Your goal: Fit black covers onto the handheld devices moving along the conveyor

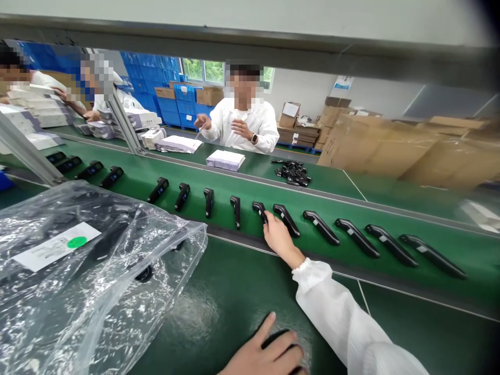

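My right hand [279,234] reaches from the right onto the green conveyor belt [265,187]. Its fingers close on a black angled handheld device [259,207], partly hidden by them. To the right of it lies another black device [287,219], in a spaced row along the belt. Several devices on the left, such as this black device [209,202], show small blue marks; those on the right carry pale labels. Low in the view, my left hand [269,351] is over the green worktop [219,302], fingers spread and holding nothing.
A large clear plastic bag [128,291] with dark items inside covers the left worktop. Across the belt a co-worker [244,122] in white sits behind a stack of white boxes [225,160] and a black pile [292,172]. A metal post [123,120] rises at left.
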### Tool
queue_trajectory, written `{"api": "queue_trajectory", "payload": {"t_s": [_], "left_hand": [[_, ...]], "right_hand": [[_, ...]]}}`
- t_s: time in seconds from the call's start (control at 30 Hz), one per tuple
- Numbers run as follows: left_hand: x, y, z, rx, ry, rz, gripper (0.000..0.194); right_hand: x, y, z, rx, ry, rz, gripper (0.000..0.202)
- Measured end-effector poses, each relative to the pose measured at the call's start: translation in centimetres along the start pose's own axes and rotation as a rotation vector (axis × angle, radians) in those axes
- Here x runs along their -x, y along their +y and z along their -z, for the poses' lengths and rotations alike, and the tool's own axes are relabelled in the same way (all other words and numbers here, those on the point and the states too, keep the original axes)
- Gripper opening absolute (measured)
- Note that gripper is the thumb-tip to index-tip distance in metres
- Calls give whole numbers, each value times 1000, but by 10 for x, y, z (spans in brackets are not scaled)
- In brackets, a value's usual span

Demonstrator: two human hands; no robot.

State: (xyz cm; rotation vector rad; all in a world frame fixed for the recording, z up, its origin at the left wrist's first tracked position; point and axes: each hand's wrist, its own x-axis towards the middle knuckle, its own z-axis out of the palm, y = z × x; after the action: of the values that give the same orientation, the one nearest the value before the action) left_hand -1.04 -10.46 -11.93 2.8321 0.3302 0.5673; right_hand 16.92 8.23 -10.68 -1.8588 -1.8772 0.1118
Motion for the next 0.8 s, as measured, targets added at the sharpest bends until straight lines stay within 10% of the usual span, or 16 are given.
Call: {"api": "queue_trajectory", "payload": {"t_s": [0.27, 0.4, 0.67, 0.8], "left_hand": [[0, -55, 74, 9, -25, 477, 45], [11, -70, 92, 46, 2, 491, 46], [16, -69, 99, 32, -58, 362, 15], [14, -74, 96, 140, 131, 594, 26]], "right_hand": [[-17, 18, -2, 159, 17, -49, 37], [-9, 16, 8, 141, 182, 37, 42], [12, -5, 18, -242, 167, 332, 33], [16, -17, 32, -676, -57, 376, 25]]}}
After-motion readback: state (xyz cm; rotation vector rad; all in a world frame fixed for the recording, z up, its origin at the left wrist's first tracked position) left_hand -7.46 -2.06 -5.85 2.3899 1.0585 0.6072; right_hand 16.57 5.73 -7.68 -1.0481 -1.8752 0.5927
